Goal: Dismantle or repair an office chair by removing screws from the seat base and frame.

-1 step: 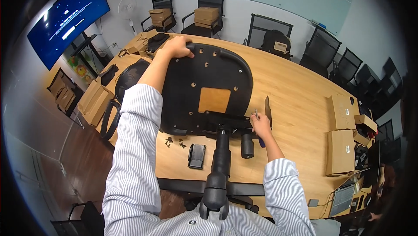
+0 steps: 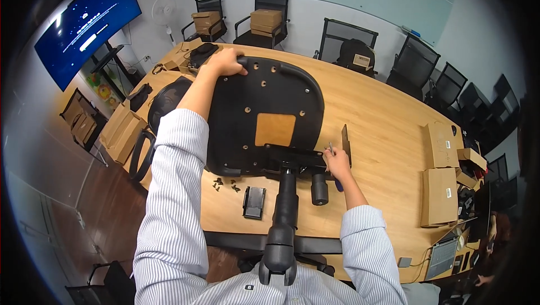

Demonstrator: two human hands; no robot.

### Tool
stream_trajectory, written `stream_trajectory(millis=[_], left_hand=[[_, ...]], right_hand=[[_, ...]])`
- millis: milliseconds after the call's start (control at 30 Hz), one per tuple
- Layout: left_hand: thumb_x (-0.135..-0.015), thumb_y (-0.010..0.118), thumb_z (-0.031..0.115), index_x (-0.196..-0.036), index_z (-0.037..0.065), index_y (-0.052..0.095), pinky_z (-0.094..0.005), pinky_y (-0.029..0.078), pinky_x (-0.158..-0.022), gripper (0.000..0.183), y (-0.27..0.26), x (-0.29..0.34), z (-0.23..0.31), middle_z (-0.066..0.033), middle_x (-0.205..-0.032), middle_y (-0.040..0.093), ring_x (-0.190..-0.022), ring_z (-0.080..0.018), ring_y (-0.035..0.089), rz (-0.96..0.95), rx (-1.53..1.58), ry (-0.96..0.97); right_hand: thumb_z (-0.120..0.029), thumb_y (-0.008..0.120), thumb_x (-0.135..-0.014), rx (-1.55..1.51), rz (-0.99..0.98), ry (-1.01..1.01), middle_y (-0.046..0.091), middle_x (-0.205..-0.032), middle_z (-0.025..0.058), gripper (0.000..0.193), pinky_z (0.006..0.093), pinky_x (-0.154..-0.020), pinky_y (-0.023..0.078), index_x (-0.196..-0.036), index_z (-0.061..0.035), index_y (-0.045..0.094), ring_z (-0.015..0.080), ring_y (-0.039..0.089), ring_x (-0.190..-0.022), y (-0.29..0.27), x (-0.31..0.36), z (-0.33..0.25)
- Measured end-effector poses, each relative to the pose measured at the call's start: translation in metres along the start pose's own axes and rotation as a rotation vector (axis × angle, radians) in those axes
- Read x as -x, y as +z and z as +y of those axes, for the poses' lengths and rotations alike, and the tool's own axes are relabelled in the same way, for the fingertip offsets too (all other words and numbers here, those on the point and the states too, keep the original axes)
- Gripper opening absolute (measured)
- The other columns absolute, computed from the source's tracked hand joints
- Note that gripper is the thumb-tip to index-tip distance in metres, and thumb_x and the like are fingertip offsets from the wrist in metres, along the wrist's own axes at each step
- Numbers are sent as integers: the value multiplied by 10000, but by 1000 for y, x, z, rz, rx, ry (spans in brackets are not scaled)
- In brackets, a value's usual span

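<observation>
A black chair seat [image 2: 236, 88] stands tilted on the table with its underside toward me, showing bolt holes and a brown square patch. My left hand [image 2: 227, 62] is closed over its upper edge. At its lower edge lies a black seat mechanism [image 2: 281, 156], with a gas-lift column [image 2: 284, 204] and a round black knob [image 2: 319, 190] pointing toward me. Right of the mechanism, my right hand [image 2: 337, 162] is closed around a screwdriver [image 2: 338, 185]; its dark blue handle shows below the hand and metal above. Where its tip points is hard to make out.
Several screws [image 2: 218, 184] and a black plastic bracket [image 2: 254, 202] lie near the table's front edge. A dark flat bar [image 2: 346, 139] stands beyond my right hand. Left are a mesh backrest [image 2: 163, 102] and armrest [image 2: 142, 156]; right, cardboard boxes [image 2: 440, 198] and a laptop [image 2: 441, 260].
The seat's upper part has shifted slightly left and down, together with my left hand. My right hand and the mechanism stay in place.
</observation>
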State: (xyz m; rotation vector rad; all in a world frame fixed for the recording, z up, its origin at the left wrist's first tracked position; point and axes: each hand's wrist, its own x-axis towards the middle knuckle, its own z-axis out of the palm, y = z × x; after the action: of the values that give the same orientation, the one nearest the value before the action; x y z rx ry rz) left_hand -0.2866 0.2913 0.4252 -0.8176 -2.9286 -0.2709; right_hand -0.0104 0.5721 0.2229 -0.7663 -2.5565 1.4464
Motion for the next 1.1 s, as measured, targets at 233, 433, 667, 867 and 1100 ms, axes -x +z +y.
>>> stream_trajectory(millis=[233,433,667,867,1100], left_hand=[[-689,718,411,-1242,138,593,-402,430,-972,629,31,5,-86,-165,-1187,617,-1131,-320,567,-44,-22,-276],[-745,685,490,-1167,-5,598,-422,400,-990,657,60,24,-159,-193,-1237,581,-1177,-314,540,-72,-50,-434],[-734,679,531,-1110,36,644,-439,363,-989,622,68,25,-179,-195,-1168,618,-1137,-315,562,-53,-65,-381],[-736,670,528,-1048,61,682,-464,331,-995,562,61,0,-135,-185,-1070,656,-1086,-298,588,-34,-132,-287],[-767,672,487,-1006,54,685,-405,327,-863,494,38,6,-105,-148,-913,685,-974,-268,617,58,-170,-151]], right_hand=[[-216,589,-867,175,-76,-61,642,-701,157,241,359,-619,484,-915,8,667,257,653,-673,2,4,-5],[-246,619,-822,516,-638,-477,662,-766,181,260,408,-689,502,-919,-9,669,326,655,-753,59,37,-61],[-193,610,-757,941,-1105,-832,679,-910,172,226,428,-744,534,-907,-42,685,339,662,-852,188,95,-71],[-108,580,-740,868,-1011,-922,683,-856,196,179,410,-716,549,-824,-2,696,326,681,-832,277,94,-39],[-118,567,-786,974,-839,-985,703,-863,122,159,372,-699,555,-815,-70,716,248,694,-828,337,82,-22]])
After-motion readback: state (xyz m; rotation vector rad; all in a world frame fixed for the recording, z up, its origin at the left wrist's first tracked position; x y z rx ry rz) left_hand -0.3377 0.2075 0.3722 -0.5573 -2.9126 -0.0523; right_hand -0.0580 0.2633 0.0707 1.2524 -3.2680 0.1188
